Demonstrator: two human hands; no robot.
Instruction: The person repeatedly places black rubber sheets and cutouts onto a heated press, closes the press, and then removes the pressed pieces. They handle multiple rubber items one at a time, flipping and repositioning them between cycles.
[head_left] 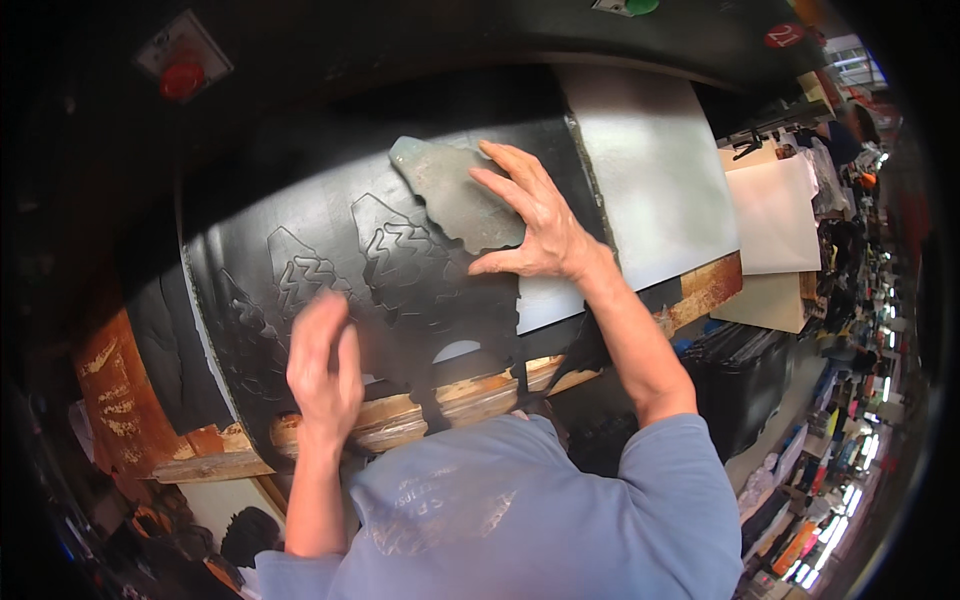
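Observation:
A flat grey-green plate (460,195) with a wavy edge lies on a black sheet (410,315). My right hand (535,210) is at the plate's right side with fingers spread; its fingertips reach over the plate and the thumb is by its lower edge. Whether it bears any of the plate's weight I cannot tell. Several jagged outlines (395,250) are marked in the black sheet, left of the plate. My left hand (325,365) hovers over the sheet's near left part, smeared by motion, and I see nothing in it.
A white board (650,170) lies on the right, beside the black sheet. Worn wooden boards (460,400) run along the near edge. Dark machinery spans the far side, with a red button (182,78) at left. Pale panels (775,215) and black material (740,380) stand at right.

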